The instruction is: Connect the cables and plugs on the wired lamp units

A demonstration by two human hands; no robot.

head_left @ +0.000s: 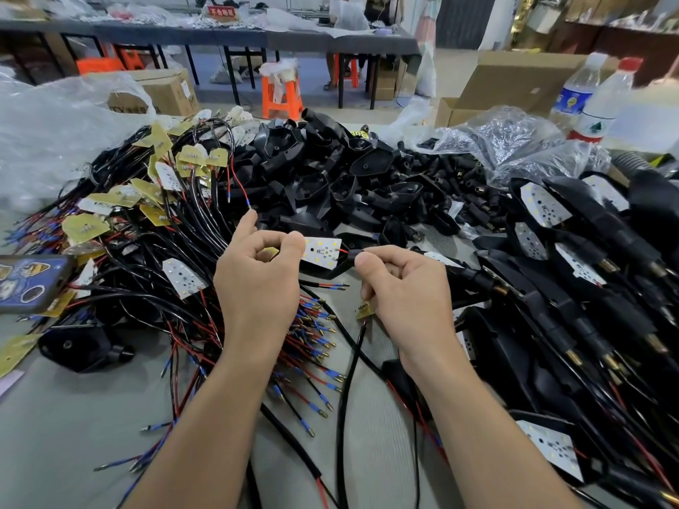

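I had a single view, from the camera worn on the person's head, facing forward and steeply down. It sat close above the white LED board (321, 251), which lay just above frame centre. The left hand (257, 284) pinched that board and the right hand (400, 288) pinched the black cable (352, 253) just right of it, forearms entering from the bottom edge. Beyond the board, the wide-angle view reached an orange stool (281, 93) and a long grey table (147, 33), both far off.
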